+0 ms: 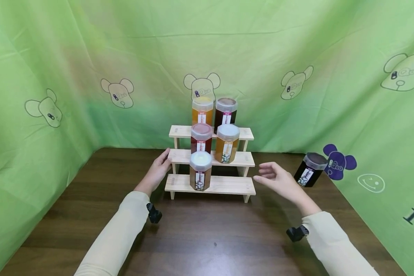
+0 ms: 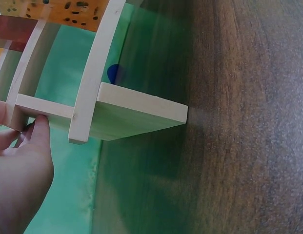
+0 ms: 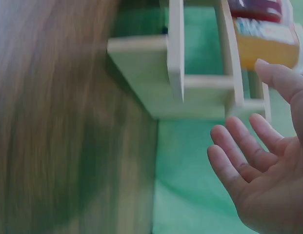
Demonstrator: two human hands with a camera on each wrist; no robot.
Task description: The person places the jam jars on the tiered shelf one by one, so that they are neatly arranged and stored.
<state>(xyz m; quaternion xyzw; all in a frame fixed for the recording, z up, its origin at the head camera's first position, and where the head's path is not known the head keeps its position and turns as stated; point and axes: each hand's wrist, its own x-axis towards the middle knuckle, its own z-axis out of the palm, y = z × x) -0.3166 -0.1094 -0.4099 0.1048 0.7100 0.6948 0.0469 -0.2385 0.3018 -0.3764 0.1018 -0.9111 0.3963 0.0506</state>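
Observation:
A three-tier wooden stand [image 1: 227, 184] stands on the table with lidded jars on its steps. My left hand [image 1: 156, 173] grips its left end at the middle step; in the left wrist view, the thumb and fingers [image 2: 41, 134] pinch the wood. Off the stand's right end, my right hand [image 1: 279, 182] is held apart from it with spread, slightly bent fingers [image 3: 229, 163] and nothing in them. An orange jar [image 1: 202, 111] and a dark jar [image 1: 225, 111] sit on top. On the middle step are a red jar [image 1: 201, 138] and an amber jar [image 1: 227, 143]. A brown jar [image 1: 200, 172] occupies the bottom step.
Another dark jar [image 1: 309, 170] rests on the brown wooden table [image 1: 207, 237], to the right of my right hand. Green printed cloth [image 1: 151, 57] hangs behind the table and along both sides.

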